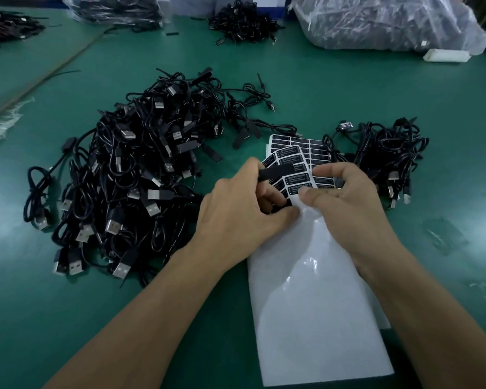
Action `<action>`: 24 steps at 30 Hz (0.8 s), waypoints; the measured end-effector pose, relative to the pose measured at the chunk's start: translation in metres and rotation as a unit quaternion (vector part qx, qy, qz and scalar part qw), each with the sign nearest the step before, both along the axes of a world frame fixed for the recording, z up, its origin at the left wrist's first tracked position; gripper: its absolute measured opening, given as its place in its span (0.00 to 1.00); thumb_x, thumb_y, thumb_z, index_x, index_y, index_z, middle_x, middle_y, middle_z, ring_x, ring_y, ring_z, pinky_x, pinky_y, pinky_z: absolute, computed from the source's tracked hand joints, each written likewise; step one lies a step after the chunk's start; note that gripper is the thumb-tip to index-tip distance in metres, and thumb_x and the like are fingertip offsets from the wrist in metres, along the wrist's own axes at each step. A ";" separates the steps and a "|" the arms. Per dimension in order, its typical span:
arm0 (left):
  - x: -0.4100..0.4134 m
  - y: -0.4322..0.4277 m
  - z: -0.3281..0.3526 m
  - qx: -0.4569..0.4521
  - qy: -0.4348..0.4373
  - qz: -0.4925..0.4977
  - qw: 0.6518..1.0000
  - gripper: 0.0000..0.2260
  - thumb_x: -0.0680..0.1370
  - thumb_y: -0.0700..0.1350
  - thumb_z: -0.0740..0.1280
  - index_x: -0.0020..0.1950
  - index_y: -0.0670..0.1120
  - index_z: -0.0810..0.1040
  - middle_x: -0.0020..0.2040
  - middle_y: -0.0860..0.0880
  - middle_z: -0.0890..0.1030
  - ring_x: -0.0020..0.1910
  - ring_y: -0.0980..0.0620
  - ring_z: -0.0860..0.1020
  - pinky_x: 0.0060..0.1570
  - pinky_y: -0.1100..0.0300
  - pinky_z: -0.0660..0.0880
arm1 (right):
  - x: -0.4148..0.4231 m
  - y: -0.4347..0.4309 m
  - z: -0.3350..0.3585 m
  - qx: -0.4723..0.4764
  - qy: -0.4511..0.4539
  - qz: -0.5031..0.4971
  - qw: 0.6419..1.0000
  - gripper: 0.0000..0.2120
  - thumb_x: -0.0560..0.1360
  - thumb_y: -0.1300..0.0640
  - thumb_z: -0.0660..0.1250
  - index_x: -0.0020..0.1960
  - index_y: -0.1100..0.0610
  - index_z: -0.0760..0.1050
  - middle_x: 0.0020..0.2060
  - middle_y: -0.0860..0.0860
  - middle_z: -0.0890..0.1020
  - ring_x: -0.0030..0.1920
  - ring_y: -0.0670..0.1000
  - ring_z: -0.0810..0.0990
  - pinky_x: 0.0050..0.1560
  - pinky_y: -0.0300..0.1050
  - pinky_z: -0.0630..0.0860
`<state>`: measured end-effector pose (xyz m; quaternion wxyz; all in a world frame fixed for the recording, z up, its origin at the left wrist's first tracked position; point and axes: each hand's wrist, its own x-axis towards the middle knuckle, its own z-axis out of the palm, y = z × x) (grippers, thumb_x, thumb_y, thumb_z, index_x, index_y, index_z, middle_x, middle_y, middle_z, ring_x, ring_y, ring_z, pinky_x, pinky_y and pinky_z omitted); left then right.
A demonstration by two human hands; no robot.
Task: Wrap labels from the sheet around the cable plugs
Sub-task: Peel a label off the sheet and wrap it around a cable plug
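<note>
the black plug [278, 173] is gripped in the curled fingers of the left hand [236, 209] and held just over the label sheet [306, 153], at twelve o'clock of the bare white backing [314, 304]. the right hand [348, 197] is pinched, thumb against fingers, on the printed edge of the label sheet at three o'clock of the plug; whether a label is already lifted cannot be told. several faults are judged likely from here. if a label is peeled too fast, its corner could be folded onto itself, or a neighbour dragged up with it. if it is laid askew on the plug, the ends would not meet and the print would be creased. the label sheet could be pulled along, since nothing weighs it down. the plug's cord could also be snagged in the large cable pile [129, 169] at ten o'clock, and wrapped pieces could be confused with the smaller pile [390, 153] at two o'clock.
</note>
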<state>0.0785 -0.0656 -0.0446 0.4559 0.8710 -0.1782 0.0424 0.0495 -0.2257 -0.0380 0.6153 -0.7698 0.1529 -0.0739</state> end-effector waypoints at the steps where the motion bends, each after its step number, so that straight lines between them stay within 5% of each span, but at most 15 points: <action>1: 0.000 0.000 0.000 -0.001 -0.001 -0.001 1.000 0.21 0.66 0.60 0.74 0.44 0.53 0.66 0.41 0.67 0.83 0.40 0.58 0.82 0.43 0.46 0.80 | 0.000 0.000 -0.001 -0.004 -0.001 -0.001 1.000 0.13 0.75 0.57 0.73 0.54 0.45 0.74 0.36 0.52 0.81 0.35 0.48 0.78 0.40 0.45 0.74; 7: -0.001 -0.002 -0.001 0.008 -0.019 0.002 1.000 0.21 0.66 0.61 0.73 0.41 0.55 0.62 0.41 0.67 0.82 0.39 0.56 0.81 0.41 0.47 0.80 | 0.000 0.000 -0.004 -0.048 -0.013 0.001 0.999 0.11 0.77 0.56 0.70 0.53 0.43 0.71 0.24 0.46 0.74 0.27 0.43 0.71 0.32 0.41 0.71; 10: -0.001 -0.001 -0.003 0.006 -0.031 0.001 1.000 0.20 0.67 0.61 0.74 0.42 0.54 0.66 0.40 0.64 0.82 0.38 0.55 0.81 0.40 0.47 0.79 | 0.000 0.001 -0.004 -0.061 -0.015 0.012 0.998 0.11 0.77 0.53 0.70 0.53 0.42 0.72 0.33 0.52 0.81 0.34 0.55 0.78 0.37 0.45 0.76; 13: 0.000 0.000 -0.003 0.008 -0.035 0.002 0.999 0.19 0.68 0.60 0.76 0.43 0.54 0.68 0.39 0.61 0.82 0.38 0.58 0.81 0.39 0.48 0.79 | 0.001 0.002 -0.004 -0.074 -0.008 0.026 0.997 0.12 0.76 0.53 0.72 0.53 0.41 0.72 0.36 0.44 0.84 0.39 0.48 0.81 0.31 0.30 0.72; 15: 0.001 0.000 -0.003 0.005 -0.032 0.001 0.999 0.19 0.68 0.59 0.76 0.44 0.54 0.69 0.39 0.60 0.81 0.38 0.58 0.81 0.39 0.48 0.79 | 0.001 0.002 -0.003 -0.066 -0.005 0.025 0.997 0.13 0.76 0.54 0.73 0.53 0.41 0.72 0.36 0.44 0.85 0.40 0.47 0.82 0.31 0.29 0.71; 17: 0.001 0.000 -0.003 -0.004 -0.027 0.002 1.000 0.19 0.67 0.60 0.75 0.44 0.52 0.70 0.39 0.60 0.81 0.38 0.58 0.81 0.39 0.48 0.80 | 0.001 0.002 -0.003 -0.050 -0.010 0.014 0.999 0.14 0.75 0.55 0.73 0.54 0.42 0.73 0.37 0.49 0.85 0.42 0.48 0.83 0.37 0.32 0.74; 20: 0.001 0.000 -0.003 -0.016 -0.021 -0.001 1.000 0.19 0.67 0.59 0.75 0.43 0.51 0.69 0.40 0.63 0.82 0.39 0.57 0.82 0.40 0.48 0.80 | 0.000 0.003 -0.002 -0.019 -0.004 0.005 1.000 0.16 0.75 0.56 0.74 0.56 0.42 0.73 0.44 0.54 0.84 0.46 0.54 0.84 0.50 0.50 0.79; 24: 0.001 0.000 -0.003 -0.018 -0.022 -0.005 1.000 0.19 0.67 0.58 0.74 0.42 0.50 0.67 0.40 0.67 0.82 0.39 0.54 0.82 0.41 0.47 0.80 | 0.000 0.004 0.001 0.006 0.004 0.006 1.000 0.16 0.76 0.57 0.74 0.58 0.44 0.73 0.45 0.55 0.84 0.47 0.57 0.84 0.51 0.54 0.81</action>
